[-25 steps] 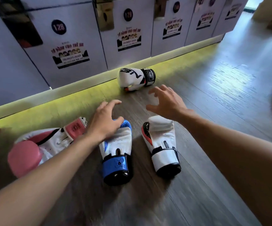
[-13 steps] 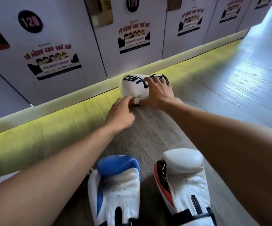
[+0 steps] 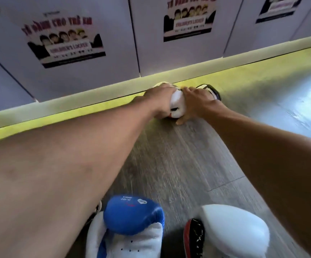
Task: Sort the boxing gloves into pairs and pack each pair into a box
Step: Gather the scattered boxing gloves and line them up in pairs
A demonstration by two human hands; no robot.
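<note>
A white boxing glove with black markings lies on the floor by the yellow-lit base of the lockers. My left hand grips its padded end from the left. My right hand grips it from the right, over the cuff. Both hands cover most of this glove. Near the bottom edge lie a blue and white glove and a white glove with a black and red thumb, side by side, neither touched.
White locker doors with posters stand close behind the far glove, above a yellow-lit plinth. Grey wood-look floor stretches between the far glove and the two near gloves.
Both hands have closed in on the far white glove and now grip it from both sides. The camera has leaned further forward, so the pink glove has left the view.
</note>
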